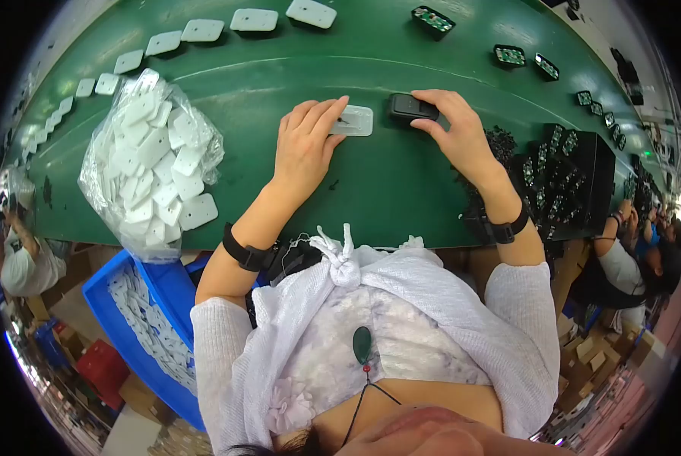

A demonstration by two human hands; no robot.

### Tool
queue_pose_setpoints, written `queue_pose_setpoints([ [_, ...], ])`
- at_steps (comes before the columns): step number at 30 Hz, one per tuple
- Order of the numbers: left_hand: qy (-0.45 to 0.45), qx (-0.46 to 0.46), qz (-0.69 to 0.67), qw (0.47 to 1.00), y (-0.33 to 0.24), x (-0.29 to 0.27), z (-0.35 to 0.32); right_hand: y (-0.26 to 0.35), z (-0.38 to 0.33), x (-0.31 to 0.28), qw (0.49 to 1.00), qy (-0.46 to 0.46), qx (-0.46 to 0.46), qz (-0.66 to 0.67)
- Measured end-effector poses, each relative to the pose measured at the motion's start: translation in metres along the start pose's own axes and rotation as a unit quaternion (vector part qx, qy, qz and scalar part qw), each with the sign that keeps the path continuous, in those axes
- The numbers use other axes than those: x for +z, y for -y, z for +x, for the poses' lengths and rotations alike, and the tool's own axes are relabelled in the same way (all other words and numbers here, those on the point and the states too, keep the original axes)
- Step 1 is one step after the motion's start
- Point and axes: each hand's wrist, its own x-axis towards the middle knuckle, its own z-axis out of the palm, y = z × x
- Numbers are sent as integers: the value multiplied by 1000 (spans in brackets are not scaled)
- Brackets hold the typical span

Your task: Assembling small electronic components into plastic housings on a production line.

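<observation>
My left hand [302, 148] is closed on a white rounded plastic cover [360, 120], which lies on the green table. Its fingertips rest on the cover's left end, with the thumb at the near edge. A small dark spot shows on the cover beside the fingertips; I cannot make out what it is. Just to the right, my right hand [462, 131] grips a small black plastic case [406, 106] between thumb and fingers. Case and cover are a short gap apart. Both wrists wear black bands.
A plastic bag full of white covers [154, 152] lies at the left. White covers [202, 30] and black cases with green circuit boards [434, 20] line the far side. Right of me are small black parts [500, 143] and a black tray [595, 171] of cases. A blue bin [112, 281] stands below left.
</observation>
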Motion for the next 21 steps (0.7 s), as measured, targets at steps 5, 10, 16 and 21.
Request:
queue_pose_setpoints([
  [5, -40, -79, -165, 982, 7, -8, -6, 42, 22, 31, 996, 4, -90, 14],
  [10, -18, -73, -180, 981, 9, -14, -12, 52, 30, 49, 993, 29, -109, -20],
  [16, -19, 7, -36, 999, 1, -15, -2, 40, 35, 27, 998, -65, -1, 17],
  [21, 175, -84, -82, 977, -21, -25, 7, 24, 22, 13, 921, -97, 192, 325],
])
